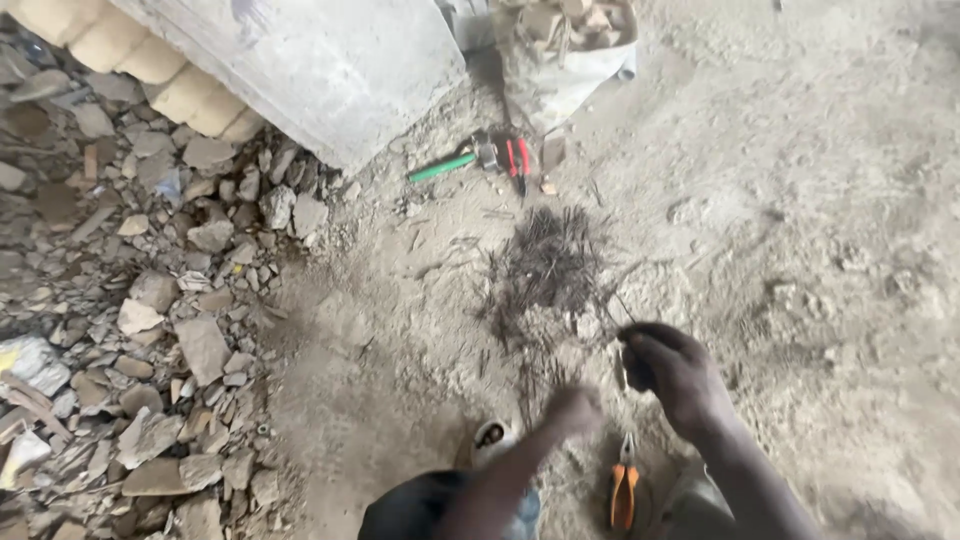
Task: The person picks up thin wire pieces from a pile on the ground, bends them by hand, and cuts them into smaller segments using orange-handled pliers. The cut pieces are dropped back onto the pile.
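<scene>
Now, wire in hand: we see a thin dark wire piece (618, 312) pinched at the top of the right hand, its free end pointing up and away toward the heap.
Right hand (668, 370): fist curled shut around the wire and what may be a short stub below the knuckles; the blur keeps us from telling more.
Left hand (572, 408): just beside the right one, lower and nearer to us, fingers bunched and pointing down at the dust; we cannot tell whether it has hold of anything, as motion smears it.
Wire heap (548, 265): a dark tangle of short wire bits lying on the ground just beyond both hands, with strays trailing back toward the left hand.
Orange pliers (624, 492): lying on the ground below the right hand, between the two forearms, handles toward us.
Red pliers (517, 160): well beyond the heap, far from both hands.
Green-handled hammer (452, 163): touching or just beside the red pliers, on their left.
White sack (560, 55): past the tools, holding rubble chunks.
Concrete slab (320, 65): far off to the left of the hands, tilted.
Rubble pile (150, 310): broken stones spread well to the left of the left hand.
Ground (830, 250): dusty grey dirt all around.
</scene>
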